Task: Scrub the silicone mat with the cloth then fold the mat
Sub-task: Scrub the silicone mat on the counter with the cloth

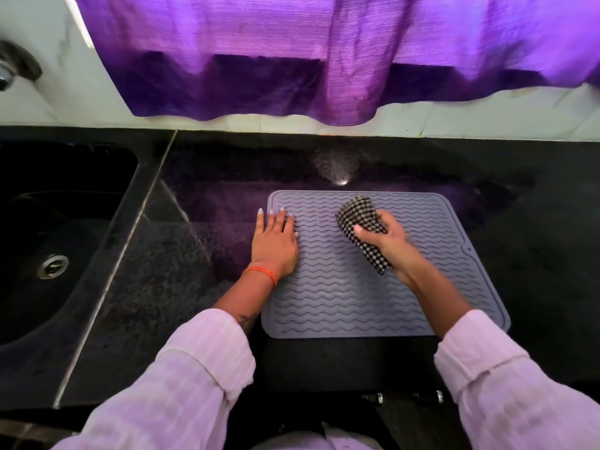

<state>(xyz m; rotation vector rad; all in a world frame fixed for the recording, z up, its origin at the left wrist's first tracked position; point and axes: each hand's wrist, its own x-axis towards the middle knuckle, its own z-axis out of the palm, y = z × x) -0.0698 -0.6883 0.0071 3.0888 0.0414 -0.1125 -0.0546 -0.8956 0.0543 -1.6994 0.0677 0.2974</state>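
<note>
**Operator:** What is the correct procedure for the scrub step?

**Instructor:** Anchor first. The left hand (275, 245) lies flat on the left edge of the silicone mat (383, 271), fingers straight and spread, gripping nothing. Keep that downward pressure; my judgement is that silicone on a glossy black countertop (201, 271) may creep under a lateral stroke. Run the cloth (362, 230) along the wavy ridges as well as across them, so the fabric reaches into the grooves. Work by zones: upper right of the mat, centre, then the lower edge nearest the body.

**Operator:** And the working hand?

**Instructor:** The right hand (388, 241) is clenched round the bunched checked cloth. The thumb crosses the front of the bundle; the other fingers wrap behind it. One end of the cloth protrudes above the hand toward the upper centre of the mat; the other end trails down past the wrist.

**Operator:** Where is the mat relative to both sets of fingers?

**Instructor:** Centre of the frame, flat and unfolded, on the countertop to the right of the sink (65, 241). The left fingertips overlap its upper left corner, the outermost finger resting just off the edge. The right fingers are over its upper middle, with the cloth between them and the surface. Folding has not begun.
</note>
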